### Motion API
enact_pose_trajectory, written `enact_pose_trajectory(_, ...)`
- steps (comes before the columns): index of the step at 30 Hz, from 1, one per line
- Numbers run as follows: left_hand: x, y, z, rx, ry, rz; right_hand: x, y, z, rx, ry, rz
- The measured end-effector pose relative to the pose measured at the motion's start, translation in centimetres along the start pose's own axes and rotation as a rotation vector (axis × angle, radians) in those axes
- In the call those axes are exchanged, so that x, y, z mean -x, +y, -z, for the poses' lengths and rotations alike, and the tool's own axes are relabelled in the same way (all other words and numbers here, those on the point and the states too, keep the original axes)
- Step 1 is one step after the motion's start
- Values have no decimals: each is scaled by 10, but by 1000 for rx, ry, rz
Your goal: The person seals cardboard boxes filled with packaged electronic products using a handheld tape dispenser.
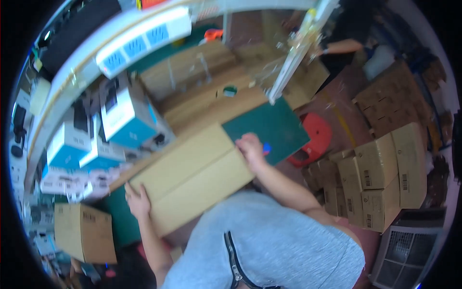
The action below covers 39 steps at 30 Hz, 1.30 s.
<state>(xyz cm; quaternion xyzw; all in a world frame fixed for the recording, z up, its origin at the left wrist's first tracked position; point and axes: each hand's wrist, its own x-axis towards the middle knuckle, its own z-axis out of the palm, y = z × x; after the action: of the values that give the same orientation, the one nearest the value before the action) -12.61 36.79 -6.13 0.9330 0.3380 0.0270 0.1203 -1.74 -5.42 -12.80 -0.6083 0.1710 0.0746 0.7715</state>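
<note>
1. Left hand [138, 201] lies flat, fingers spread wide, palm pressed on the near left corner of the cardboard box [190, 176]; it pins the box rather than grips it.
2. Right hand [250, 147] is curled narrow over the box's far right corner at about 2 o'clock from the box centre; a small blue object [266, 148] shows just beside the fingers, and I cannot tell if the hand holds it.
3. Box is plain tan corrugated card, flaps closed, one seam running along its top; it sits tilted on the green mat [272, 126], centre of view, just in front of the person's grey shirt [269, 245].
4. At 10 o'clock: blue-and-white product cartons [122, 115], glossy, stacked against each other, close to the box's left edge.
5. At 12 o'clock: flattened cardboard sheets [202, 82], one with a round hole.
6. At 3 o'clock: stack of sealed brown cartons [380, 178] on the floor, well apart from the box; red plastic stool [313, 139] between them and the mat.
7. At 8 o'clock: another brown carton [84, 231], near the left hand.
8. Open mat shows only along the box's right far edge.
</note>
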Motion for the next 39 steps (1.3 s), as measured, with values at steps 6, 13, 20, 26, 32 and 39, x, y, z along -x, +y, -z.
enact_pose_trajectory(6, 3, 5, 5, -57, -54, 111, -2, 45, 46, -162, 242, -681)
enact_pose_trajectory(13, -7, -17, -24, -491, 137, -173, -32, 62, 27, -226, 517, -662)
enact_pose_trajectory(20, 19, 145, -27, -56, -305, -483, -18, 65, 39, -355, 635, -434)
enact_pose_trajectory(26, 32, 190, -39, -151, -83, -510, 10, -18, 75, -558, 432, -109)
enact_pose_trajectory(32, -12, 204, -26, -75, -432, -601, 54, -54, 29, -422, -174, 100)
enact_pose_trajectory(39, 3, 225, -24, -179, -443, -485, 51, 19, 9, 35, -28, 218)
